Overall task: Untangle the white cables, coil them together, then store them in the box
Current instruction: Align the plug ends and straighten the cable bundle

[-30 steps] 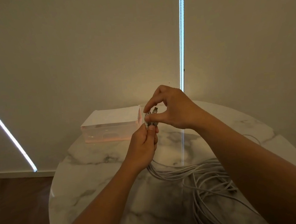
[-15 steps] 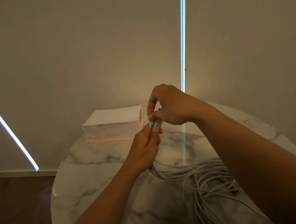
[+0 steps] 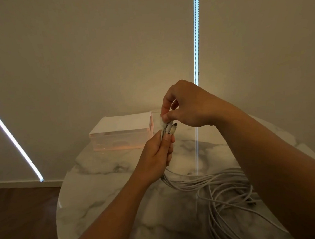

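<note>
left hand: my fist grips the white cables just below the plugs.
right hand: fingertips pinch the plug tips.
step: evening up the ends; coiling not started, I reckon.
next: wind in the slack.
slack: loose loops near the table's right edge; may snag.
box: far edge, looks closed.

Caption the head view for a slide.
The left hand grips the white cables near their ends while the right hand pinches one end; slack lies loose on the marble table, box behind.
</note>
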`<control>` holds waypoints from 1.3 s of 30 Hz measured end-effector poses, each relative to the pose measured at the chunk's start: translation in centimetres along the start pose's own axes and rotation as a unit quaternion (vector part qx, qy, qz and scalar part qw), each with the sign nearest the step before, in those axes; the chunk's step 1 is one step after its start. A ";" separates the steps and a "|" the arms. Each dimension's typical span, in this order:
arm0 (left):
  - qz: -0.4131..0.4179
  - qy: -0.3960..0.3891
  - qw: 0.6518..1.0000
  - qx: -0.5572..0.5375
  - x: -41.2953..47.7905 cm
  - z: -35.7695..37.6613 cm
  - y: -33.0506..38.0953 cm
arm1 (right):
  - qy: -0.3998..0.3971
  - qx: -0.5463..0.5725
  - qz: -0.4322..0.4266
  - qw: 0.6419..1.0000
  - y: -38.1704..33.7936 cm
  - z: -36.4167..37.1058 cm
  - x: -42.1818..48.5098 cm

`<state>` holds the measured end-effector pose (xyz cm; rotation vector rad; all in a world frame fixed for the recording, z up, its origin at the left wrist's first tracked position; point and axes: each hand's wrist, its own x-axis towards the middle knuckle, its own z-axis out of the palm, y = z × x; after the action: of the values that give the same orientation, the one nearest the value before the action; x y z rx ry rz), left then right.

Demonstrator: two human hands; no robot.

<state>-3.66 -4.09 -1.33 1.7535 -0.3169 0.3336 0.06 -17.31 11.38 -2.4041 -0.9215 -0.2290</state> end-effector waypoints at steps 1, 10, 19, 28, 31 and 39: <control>-0.002 0.002 1.000 -0.002 0.0 0.0 0.0 | 0.005 0.013 0.008 1.000 0.3 0.1 0.1; -0.022 0.065 0.997 -0.045 0.5 0.2 -0.1 | 0.115 0.156 0.040 0.980 2.9 1.2 -0.4; -0.075 0.193 0.966 -0.153 3.5 -0.3 0.7 | -0.106 0.220 0.179 0.953 4.3 9.3 -4.5; -0.166 0.252 0.911 -0.280 5.8 -2.9 0.3 | -0.132 0.058 0.059 0.988 3.3 8.5 -3.1; -0.169 0.318 0.878 -0.315 4.9 -5.1 -1.2 | -0.206 0.006 0.041 0.978 5.9 6.9 -4.1; -0.242 0.392 0.784 -0.416 0.8 -4.8 -4.1 | -0.121 0.126 -0.001 0.985 8.7 5.0 -6.0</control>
<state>-1.63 1.43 -3.73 0.6589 0.5345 0.4267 1.14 -23.33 1.38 -2.2258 -0.9942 0.1759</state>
